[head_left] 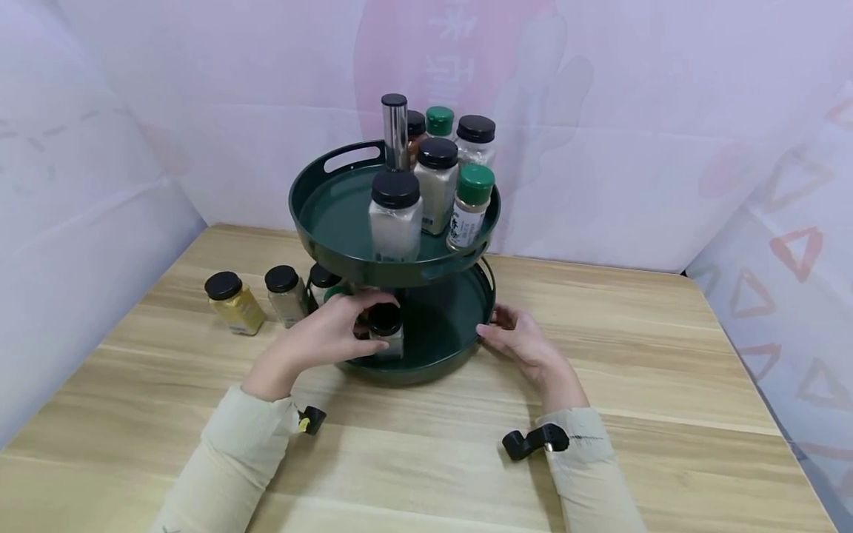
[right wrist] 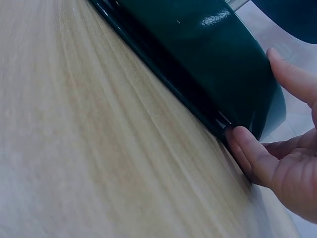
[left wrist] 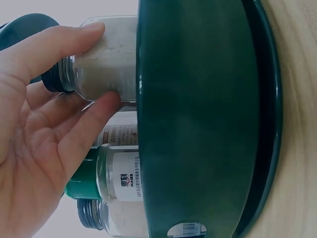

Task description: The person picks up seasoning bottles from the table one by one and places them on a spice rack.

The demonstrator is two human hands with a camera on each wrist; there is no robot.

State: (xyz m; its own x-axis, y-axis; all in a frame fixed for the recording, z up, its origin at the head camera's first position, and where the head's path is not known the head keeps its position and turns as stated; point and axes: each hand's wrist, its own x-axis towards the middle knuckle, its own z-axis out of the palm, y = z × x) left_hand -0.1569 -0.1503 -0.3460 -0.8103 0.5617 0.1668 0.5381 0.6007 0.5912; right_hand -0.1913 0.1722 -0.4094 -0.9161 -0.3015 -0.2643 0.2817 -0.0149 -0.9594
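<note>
A dark green two-tier round rack (head_left: 416, 374) stands on the wooden table. At the front left of its lower tier, my left hand (head_left: 320, 337) grips a clear spice jar (head_left: 392, 346) with a black lid, thumb on one side and fingers on the other. In the left wrist view the tray wall hides the base of this jar (left wrist: 111, 62). A green-capped bottle (left wrist: 126, 173) stands beside it in the lower tier. My right hand (head_left: 529, 352) holds the lower tier's right side; the right wrist view shows the thumb at the rim and the fingers (right wrist: 252, 153) low on the wall.
The upper tray (head_left: 333, 192) carries several spice bottles, among them a black-lidded jar (head_left: 395, 222) and a green-capped shaker (head_left: 469, 211), around a metal post (head_left: 395, 133). Left of the rack, a yellow spice jar (head_left: 238, 307) and another black-lidded jar (head_left: 286, 300) stand on the table.
</note>
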